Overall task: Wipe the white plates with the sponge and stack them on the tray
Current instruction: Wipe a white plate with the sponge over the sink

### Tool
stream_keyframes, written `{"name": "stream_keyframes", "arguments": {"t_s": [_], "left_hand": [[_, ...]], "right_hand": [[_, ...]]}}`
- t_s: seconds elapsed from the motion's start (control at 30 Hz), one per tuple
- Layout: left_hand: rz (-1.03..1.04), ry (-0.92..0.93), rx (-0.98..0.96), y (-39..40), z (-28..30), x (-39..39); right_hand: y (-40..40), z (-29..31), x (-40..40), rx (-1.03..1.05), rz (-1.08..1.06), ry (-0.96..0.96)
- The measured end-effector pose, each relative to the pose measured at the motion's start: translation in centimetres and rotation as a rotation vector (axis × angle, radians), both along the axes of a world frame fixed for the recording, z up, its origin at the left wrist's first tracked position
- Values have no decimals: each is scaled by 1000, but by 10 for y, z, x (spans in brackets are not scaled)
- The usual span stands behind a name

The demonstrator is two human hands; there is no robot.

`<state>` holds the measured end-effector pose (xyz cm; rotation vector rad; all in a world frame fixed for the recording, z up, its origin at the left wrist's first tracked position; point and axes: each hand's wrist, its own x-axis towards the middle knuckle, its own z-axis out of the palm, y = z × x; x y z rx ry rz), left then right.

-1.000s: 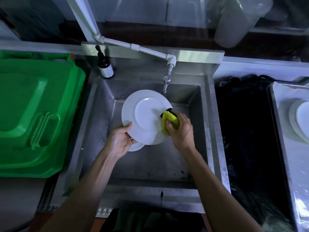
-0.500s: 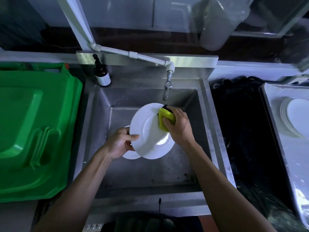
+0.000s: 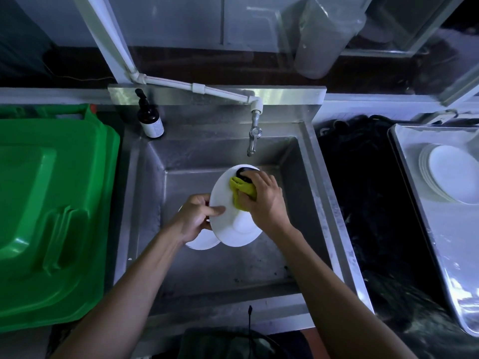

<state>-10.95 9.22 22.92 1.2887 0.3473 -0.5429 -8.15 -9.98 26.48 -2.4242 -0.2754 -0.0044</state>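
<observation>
Over the steel sink (image 3: 316, 177) a white plate (image 3: 233, 229) stands tilted on edge. My left hand (image 3: 194, 218) grips its left rim, thumb on the face. My right hand (image 3: 264, 200) holds a yellow-green sponge (image 3: 239, 191) with a dark backing and presses it on the plate's upper face. Part of another white plate (image 3: 202, 240) shows below my left hand on the sink floor. At the far right, a stack of white plates (image 3: 448, 174) lies on a metal tray (image 3: 440, 242).
A tap (image 3: 253, 137) hangs above the plate, fed by a white pipe. A dark pump bottle (image 3: 150, 117) stands at the sink's back left corner. A green plastic lid (image 3: 51, 216) fills the left. A dark mat (image 3: 368, 203) lies between sink and tray.
The plate has tipped more upright and turned edge-on. My right hand with the sponge slid from the plate's right rim to its upper face. The camera view shifted downward.
</observation>
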Motion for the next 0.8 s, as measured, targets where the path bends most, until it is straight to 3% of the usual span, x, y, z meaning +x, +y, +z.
{"name": "stream_keyframes", "arguments": {"t_s": [0.23,0.53,0.8], "left_hand": [[-76,-135,270,-30,3,14],[-261,-462,814,-66,14,31],[-412,-690,1007,-138,43,44]], "right_hand": [[-18,3,-12,-36,-50,-18],[-76,6,-30,-136,-135,-48],[-155,16,-45,-169,-237,-71]]}}
